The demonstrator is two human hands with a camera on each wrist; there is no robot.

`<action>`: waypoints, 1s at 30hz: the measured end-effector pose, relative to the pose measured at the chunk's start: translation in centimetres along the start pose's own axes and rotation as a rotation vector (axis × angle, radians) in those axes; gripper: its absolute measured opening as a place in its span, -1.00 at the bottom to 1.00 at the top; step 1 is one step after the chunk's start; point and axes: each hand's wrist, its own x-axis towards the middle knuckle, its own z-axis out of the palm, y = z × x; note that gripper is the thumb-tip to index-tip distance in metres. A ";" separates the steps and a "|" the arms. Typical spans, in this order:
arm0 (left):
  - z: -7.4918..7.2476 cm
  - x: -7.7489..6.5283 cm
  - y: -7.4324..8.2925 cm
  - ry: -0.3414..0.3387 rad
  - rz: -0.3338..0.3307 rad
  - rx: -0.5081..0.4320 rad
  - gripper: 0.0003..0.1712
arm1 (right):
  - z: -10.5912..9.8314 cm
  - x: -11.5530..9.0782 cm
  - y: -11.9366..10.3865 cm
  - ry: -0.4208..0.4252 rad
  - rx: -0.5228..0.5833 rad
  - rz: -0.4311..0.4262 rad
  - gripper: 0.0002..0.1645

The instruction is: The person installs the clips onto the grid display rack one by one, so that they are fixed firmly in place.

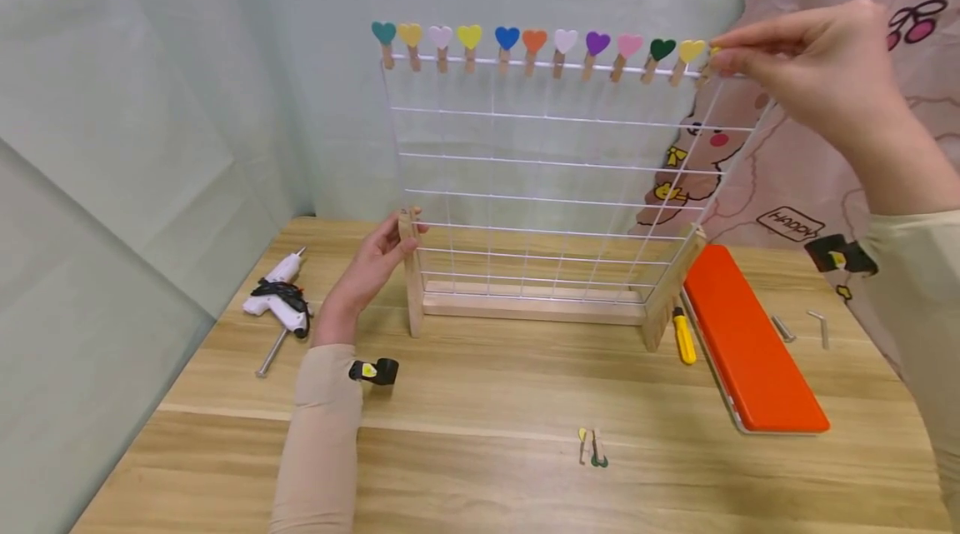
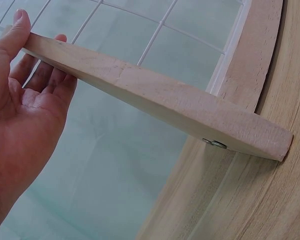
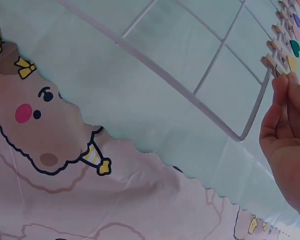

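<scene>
A white wire grid (image 1: pixel 545 117) stands upright in a wooden base (image 1: pixel 525 306) with two side posts. Along its top wire runs a row of small wooden clothespins with coloured hearts, among them a blue-heart clothespin (image 1: pixel 507 39). My right hand (image 1: pixel 840 72) pinches another clothespin (image 1: pixel 703 77) with a bit of yellow showing, near the grid's top right corner. Its fingers hide most of that heart; the right wrist view shows the fingertips right at the top wire. Lower down, my left hand (image 1: pixel 369 262) grips the upper end of the left wooden post (image 2: pixel 155 95), thumb in front and fingers behind.
A few loose clothespins (image 1: pixel 597 449) lie on the table in front. At left rests a white glue gun (image 1: pixel 281 301) with a dark cord. To the right are a yellow-handled screwdriver (image 1: pixel 683 336), a long orange case (image 1: pixel 753 342), a bolt (image 1: pixel 783 328) and a hex key (image 1: pixel 822 328).
</scene>
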 end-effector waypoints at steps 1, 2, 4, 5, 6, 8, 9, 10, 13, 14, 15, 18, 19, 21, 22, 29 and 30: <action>0.0 0.0 0.1 0.001 0.000 0.005 -0.44 | 0.1 0.0 0.0 -0.006 0.011 0.015 -0.70; 0.0 -0.1 0.1 0.001 0.002 0.007 -0.44 | 0.2 0.1 0.1 -0.009 0.025 0.024 -0.69; 0.0 -0.1 0.1 0.002 0.003 0.009 -0.44 | 0.4 0.1 0.2 -0.008 0.035 0.032 -0.66; -0.1 -0.1 0.1 0.002 0.003 0.008 -0.44 | 0.6 0.1 0.3 -0.006 0.039 0.031 -0.66; -0.1 -0.1 0.1 0.000 0.005 0.008 -0.45 | 0.7 0.1 0.3 -0.002 0.039 0.029 -0.65; 0.0 -0.1 0.0 -0.001 0.007 0.007 -0.46 | 0.9 0.1 0.4 0.005 0.048 0.018 -0.65; 0.0 -0.1 0.0 0.001 0.005 0.008 -0.46 | 0.9 0.1 0.5 0.008 0.050 0.012 -0.64; 0.0 -0.1 0.0 0.002 0.004 0.009 -0.46 | 1.0 0.1 0.5 0.010 0.050 0.009 -0.64; 0.0 -0.1 0.0 0.003 0.002 0.005 -0.46 | 1.0 0.1 0.5 0.020 0.045 -0.003 -0.64; 0.0 -0.1 0.1 0.004 0.003 0.002 -0.46 | 1.0 0.1 0.5 0.024 0.047 -0.010 -0.64; 0.0 -0.1 0.1 0.005 0.002 0.001 -0.45 | 1.1 0.1 0.5 0.026 0.045 -0.017 -0.64; 0.1 0.0 0.2 0.005 0.001 0.000 -0.45 | 0.9 -0.1 0.5 0.047 0.050 -0.022 -0.66; 0.1 0.0 0.2 0.006 0.000 0.001 -0.45 | 0.9 -0.3 0.5 0.064 0.044 -0.031 -0.66; 0.1 0.1 0.1 0.005 -0.003 0.004 -0.46 | 0.8 -0.7 0.6 0.116 0.025 -0.058 -0.68; 0.1 0.1 -0.1 0.003 -0.004 -0.001 -0.46 | 0.8 -1.2 0.7 0.141 0.026 -0.068 -0.69; -0.3 0.8 -1.5 0.004 -0.004 -0.011 -0.46 | 3.3 -6.4 2.8 0.098 0.074 -0.241 -0.75; -0.3 0.9 -1.6 0.002 -0.001 -0.011 -0.45 | 4.1 -7.5 3.4 0.051 0.089 -0.274 -0.74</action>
